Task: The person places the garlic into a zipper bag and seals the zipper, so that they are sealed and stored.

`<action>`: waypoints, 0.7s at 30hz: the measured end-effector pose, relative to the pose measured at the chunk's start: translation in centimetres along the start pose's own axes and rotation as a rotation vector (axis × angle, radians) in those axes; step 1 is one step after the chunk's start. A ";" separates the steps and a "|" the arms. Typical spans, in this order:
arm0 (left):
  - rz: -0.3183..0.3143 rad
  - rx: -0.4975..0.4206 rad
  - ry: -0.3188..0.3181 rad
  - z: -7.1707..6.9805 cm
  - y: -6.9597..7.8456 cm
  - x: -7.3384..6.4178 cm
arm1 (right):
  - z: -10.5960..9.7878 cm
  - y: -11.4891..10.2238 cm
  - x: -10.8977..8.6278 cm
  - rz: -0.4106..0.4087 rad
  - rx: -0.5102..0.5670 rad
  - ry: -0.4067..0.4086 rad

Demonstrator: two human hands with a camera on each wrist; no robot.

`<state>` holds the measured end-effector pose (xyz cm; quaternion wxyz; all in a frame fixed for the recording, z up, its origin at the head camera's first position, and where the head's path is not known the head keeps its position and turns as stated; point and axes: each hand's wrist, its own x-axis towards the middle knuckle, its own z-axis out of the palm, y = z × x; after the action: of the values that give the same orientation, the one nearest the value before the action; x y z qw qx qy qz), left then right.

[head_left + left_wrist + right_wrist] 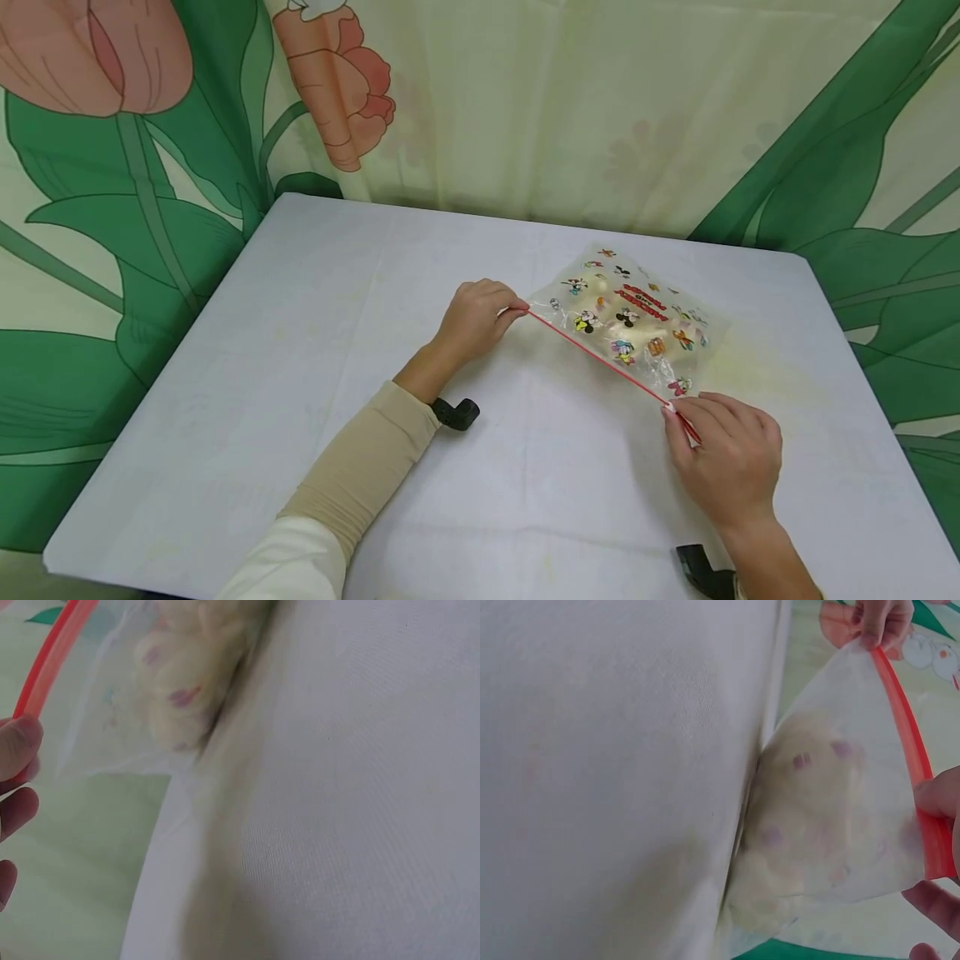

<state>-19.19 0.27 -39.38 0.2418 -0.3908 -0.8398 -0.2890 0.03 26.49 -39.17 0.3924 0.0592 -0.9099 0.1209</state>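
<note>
A clear zip bag (600, 304) with small cartoon prints and a red zip strip (592, 354) leans on the white table. Pale rounded pieces (180, 682) show through its plastic; their kind is hard to tell. My left hand (477, 321) pinches the far left corner at the strip's end. Near the other end, my right hand (727, 454) grips the strip between thumb and fingers, with a small white bit (669, 407) at the fingertips. In the right wrist view the strip (904, 720) runs taut between both hands, and the bag hangs from it to the table.
The white-covered table (300, 333) extends on all sides of the bag. Behind it hangs a curtain (525, 108) printed with flowers and leaves. A black wrist mount (456, 414) sits at my left wrist, another black mount (705, 573) at my right.
</note>
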 end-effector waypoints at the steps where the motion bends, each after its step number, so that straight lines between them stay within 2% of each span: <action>1: -0.002 0.001 -0.003 -0.1 0.0 0.0 | -0.1 0.1 0.0 0.000 -0.006 -0.001; 7: -0.057 -0.004 -0.004 -0.2 -0.5 0.0 | -1.2 1.1 -0.5 0.024 -0.068 -0.047; 11: -0.042 -0.008 -0.017 -0.1 -0.7 0.0 | -1.5 1.6 -0.9 0.023 -0.081 -0.067; 15: -0.042 -0.001 -0.022 0.0 -0.7 -0.1 | -1.4 1.8 -1.1 0.032 -0.062 -0.040; 21: -0.118 0.030 -0.076 0.0 -0.4 -0.2 | -1.3 1.9 -1.2 0.069 -0.059 -0.140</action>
<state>-19.41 -0.10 -39.62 0.1980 -0.3475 -0.8743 -0.2751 1.37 28.73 -39.50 0.3248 0.0248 -0.9398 0.1031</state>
